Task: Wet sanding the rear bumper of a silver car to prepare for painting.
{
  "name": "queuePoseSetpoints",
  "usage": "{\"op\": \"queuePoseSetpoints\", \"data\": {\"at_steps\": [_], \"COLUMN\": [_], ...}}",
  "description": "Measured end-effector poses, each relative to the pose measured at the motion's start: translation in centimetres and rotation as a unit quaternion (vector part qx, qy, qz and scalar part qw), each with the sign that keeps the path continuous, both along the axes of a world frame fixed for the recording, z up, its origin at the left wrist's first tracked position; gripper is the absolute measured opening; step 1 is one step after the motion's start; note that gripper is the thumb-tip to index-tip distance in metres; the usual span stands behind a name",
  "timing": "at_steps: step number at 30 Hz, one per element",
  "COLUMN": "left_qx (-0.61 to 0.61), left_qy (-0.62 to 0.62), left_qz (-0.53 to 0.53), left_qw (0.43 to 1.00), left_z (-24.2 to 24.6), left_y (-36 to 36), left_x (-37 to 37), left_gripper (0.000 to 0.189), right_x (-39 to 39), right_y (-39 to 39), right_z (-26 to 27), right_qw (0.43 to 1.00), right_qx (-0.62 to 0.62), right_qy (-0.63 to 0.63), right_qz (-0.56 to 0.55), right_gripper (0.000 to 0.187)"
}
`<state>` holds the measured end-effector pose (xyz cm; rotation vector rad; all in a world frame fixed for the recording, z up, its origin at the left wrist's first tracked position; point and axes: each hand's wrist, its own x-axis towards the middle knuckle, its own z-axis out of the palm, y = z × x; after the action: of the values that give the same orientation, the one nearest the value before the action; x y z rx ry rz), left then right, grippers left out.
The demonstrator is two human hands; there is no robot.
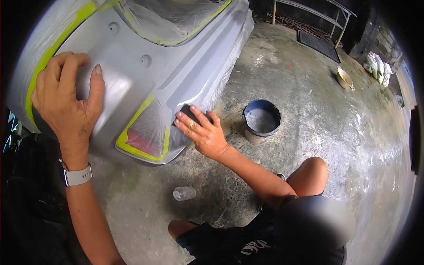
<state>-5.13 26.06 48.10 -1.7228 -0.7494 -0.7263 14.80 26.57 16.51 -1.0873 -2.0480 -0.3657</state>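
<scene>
My left hand (69, 89), with a watch on the wrist, rests on the grey vehicle body panel (116, 46), its fingers spread and bent, holding nothing. My right hand (202, 132) presses a dark sanding block or pad (190, 114) flat on the panel's lower edge, fingers laid over it. A wet white streak shows just above the pad. Between the hands, the tail light (144, 142) is covered with clear plastic film and edged with yellow-green masking tape (139, 153). More film and tape cover the window and the wheel-side area.
Right of the panel, a dark bucket (261, 121) of cloudy liquid stands on the concrete floor. A clear plastic bottle (184, 193) lies below the panel. Farther off are a basin (345, 79), white sacks (378, 68), a metal rack (308, 13) and a black tray (318, 45).
</scene>
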Motion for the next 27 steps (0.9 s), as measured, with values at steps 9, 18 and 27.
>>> {"op": "queuePoseSetpoints", "data": {"at_steps": [9,18,27], "left_qx": [-0.005,-0.012,-0.021], "left_qy": [-0.02,-0.021,-0.029], "left_qz": [0.032,0.048,0.046], "left_qw": [0.999,0.999,0.998], "left_z": [-0.2,-0.2,-0.3], "left_y": [-0.4,-0.5,-0.5], "left_x": [0.2,0.3,0.5], "left_gripper": [0.022,0.022,0.022], "right_x": [2.6,3.4,2.6], "right_y": [1.8,4.2,8.7], "right_z": [3.9,9.5,11.0], "right_qw": [0.995,0.997,0.992], "right_qx": [0.082,0.066,0.07], "right_qy": [-0.022,0.004,0.076], "right_qz": [0.043,0.026,0.071], "right_gripper": [0.062,0.054,0.038]}}
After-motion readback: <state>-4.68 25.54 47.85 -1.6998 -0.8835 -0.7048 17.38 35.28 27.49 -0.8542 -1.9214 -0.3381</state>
